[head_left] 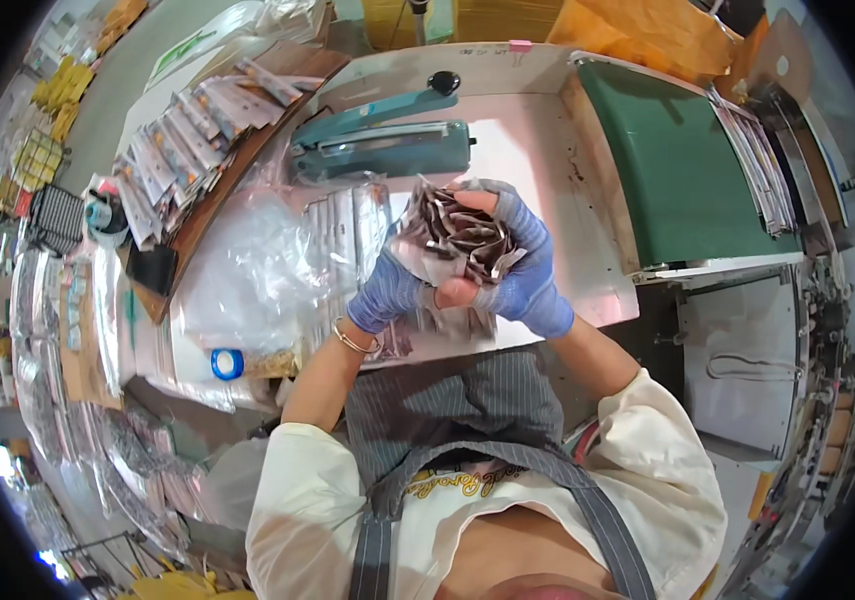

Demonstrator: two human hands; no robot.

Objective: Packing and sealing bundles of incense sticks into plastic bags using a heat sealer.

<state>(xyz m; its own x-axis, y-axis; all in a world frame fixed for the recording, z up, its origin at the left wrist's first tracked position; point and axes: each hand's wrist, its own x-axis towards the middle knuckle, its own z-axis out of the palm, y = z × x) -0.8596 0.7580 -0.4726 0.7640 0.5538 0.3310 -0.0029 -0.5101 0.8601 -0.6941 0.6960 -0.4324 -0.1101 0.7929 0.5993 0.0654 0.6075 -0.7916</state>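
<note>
A thick bundle of sachets (457,235), seen from their dark brown and silvery edges, is gripped between both hands above the white worktable (587,235). My left hand (389,288), in a blue fingerless glove, is closed on the bundle's near left side. On the right, my right hand (532,265) in a matching glove wraps around it, thumb and fingers bare at the tips. Just beyond the left hand lies a row of flat packets (332,230), partly covered by a clear plastic bag (252,245). More packets under my hands are partly hidden.
A teal hand-lever bag sealer (387,148) stands at the back. Along the left runs a brown board (212,205) with fanned packets (182,140). A blue tape roll (227,364) sits near the front left edge. At right is a green-topped surface (672,165) with stacked packets (757,160).
</note>
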